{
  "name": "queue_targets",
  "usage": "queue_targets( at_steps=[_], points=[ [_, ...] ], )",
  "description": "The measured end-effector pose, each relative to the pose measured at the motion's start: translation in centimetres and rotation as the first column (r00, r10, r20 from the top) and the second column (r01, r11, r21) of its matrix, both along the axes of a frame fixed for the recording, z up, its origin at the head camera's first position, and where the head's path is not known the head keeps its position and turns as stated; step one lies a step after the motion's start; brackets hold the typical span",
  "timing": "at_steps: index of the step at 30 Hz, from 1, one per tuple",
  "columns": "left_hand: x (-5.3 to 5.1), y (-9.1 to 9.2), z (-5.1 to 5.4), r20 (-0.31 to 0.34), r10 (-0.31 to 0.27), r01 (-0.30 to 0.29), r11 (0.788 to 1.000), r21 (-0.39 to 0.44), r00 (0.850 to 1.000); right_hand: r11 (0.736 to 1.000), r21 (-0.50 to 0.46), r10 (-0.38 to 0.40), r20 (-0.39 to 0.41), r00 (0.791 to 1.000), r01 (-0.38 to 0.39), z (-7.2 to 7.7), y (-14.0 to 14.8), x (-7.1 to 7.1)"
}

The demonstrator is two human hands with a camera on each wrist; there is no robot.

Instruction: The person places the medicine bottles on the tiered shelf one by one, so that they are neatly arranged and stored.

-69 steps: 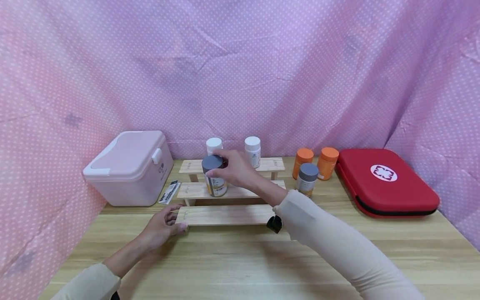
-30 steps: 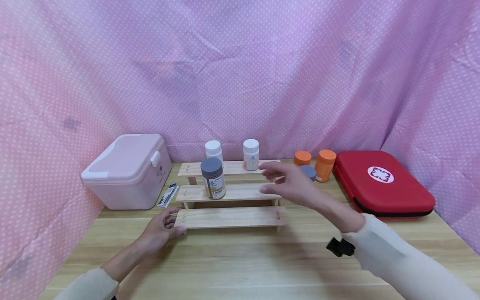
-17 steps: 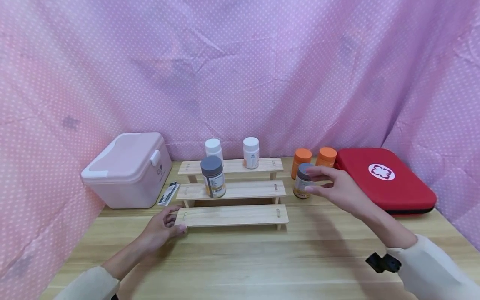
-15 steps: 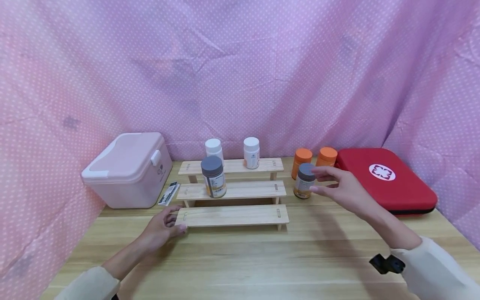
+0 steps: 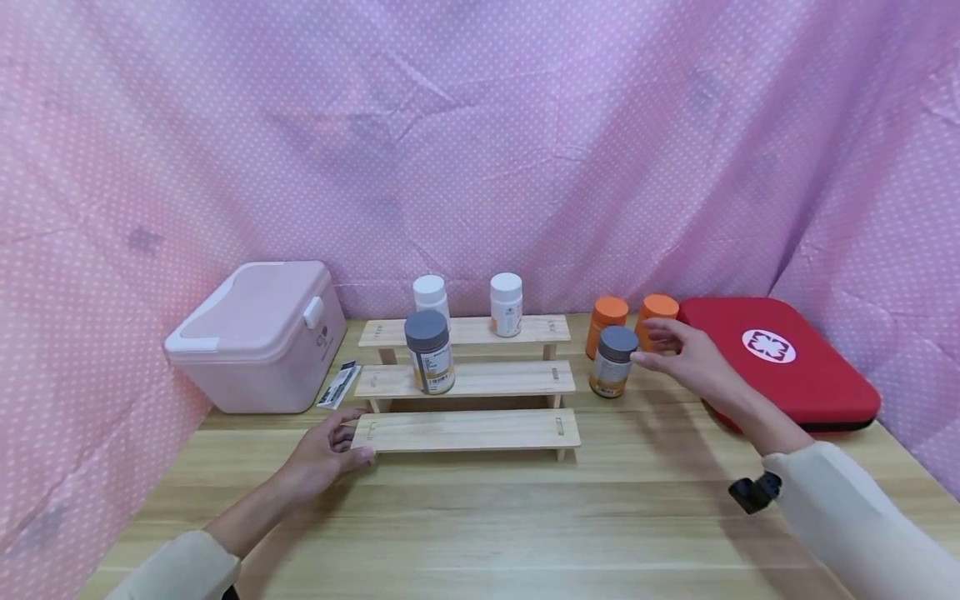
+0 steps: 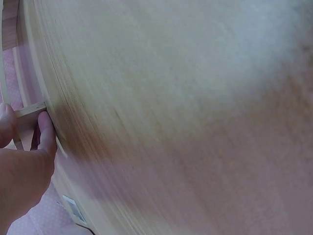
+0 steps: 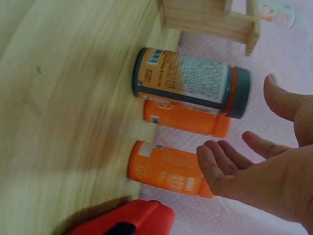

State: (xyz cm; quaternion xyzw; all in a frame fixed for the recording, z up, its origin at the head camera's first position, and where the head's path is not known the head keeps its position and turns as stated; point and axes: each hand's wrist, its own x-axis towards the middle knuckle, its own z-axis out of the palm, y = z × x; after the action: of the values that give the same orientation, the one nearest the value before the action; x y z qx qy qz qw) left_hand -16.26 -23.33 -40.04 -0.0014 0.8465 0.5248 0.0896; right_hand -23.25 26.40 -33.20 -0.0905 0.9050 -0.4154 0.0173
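Note:
In the head view my left hand [image 5: 318, 460] grips the left end of the lowest shelf [image 5: 465, 431] of a three-step wooden rack; the left wrist view shows the fingers [image 6: 47, 133] around its wooden leg [image 6: 29, 115]. My right hand [image 5: 693, 364], fingers spread and holding nothing, hovers just right of a grey-capped bottle [image 5: 612, 367] standing on the table. Behind that bottle stand two orange bottles [image 5: 602, 321] [image 7: 164, 167]. Another grey-capped bottle [image 5: 432, 358] stands on the middle shelf. Two white bottles [image 5: 506, 306] [image 5: 431, 293] stand on the top shelf.
A pale pink lidded box [image 5: 258, 337] stands at the left, with a small printed packet [image 5: 339, 385] between it and the rack. A red case [image 5: 780, 362] lies at the right. Pink dotted cloth [image 5: 480, 150] hangs behind the table.
My right hand has let go of the grey-capped bottle on the middle shelf and moved right to beside the other grey-capped one. My left hand stays on the rack.

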Motion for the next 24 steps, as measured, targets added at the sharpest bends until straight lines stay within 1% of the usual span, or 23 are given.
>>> queue_targets(
  at_steps=[4, 8, 15, 24],
  points=[
    [0.1, 0.0, -0.1, -0.003, 0.001, -0.001, 1.000, 0.005, 1.000, 1.000, -0.018, 0.024, 0.022, 0.999, -0.023, -0.8, -0.5, -1.6],
    [0.1, 0.1, -0.1, -0.011, -0.003, 0.003, 1.000, -0.003, 1.000, 0.998, -0.037, 0.046, 0.032, 0.998, -0.045, -1.6, -0.8, -2.3],
    [0.0, 0.1, 0.1, -0.011, 0.012, -0.012, 1.000, -0.010, 1.000, 0.998, -0.032, 0.057, -0.018, 0.998, -0.057, -2.3, -0.9, -2.5],
    [0.0, 0.1, 0.0, -0.011, 0.003, -0.003, 1.000, -0.018, 1.000, 0.995, -0.059, 0.074, -0.006, 0.997, -0.074, -2.6, -0.8, -2.4]
  ],
)
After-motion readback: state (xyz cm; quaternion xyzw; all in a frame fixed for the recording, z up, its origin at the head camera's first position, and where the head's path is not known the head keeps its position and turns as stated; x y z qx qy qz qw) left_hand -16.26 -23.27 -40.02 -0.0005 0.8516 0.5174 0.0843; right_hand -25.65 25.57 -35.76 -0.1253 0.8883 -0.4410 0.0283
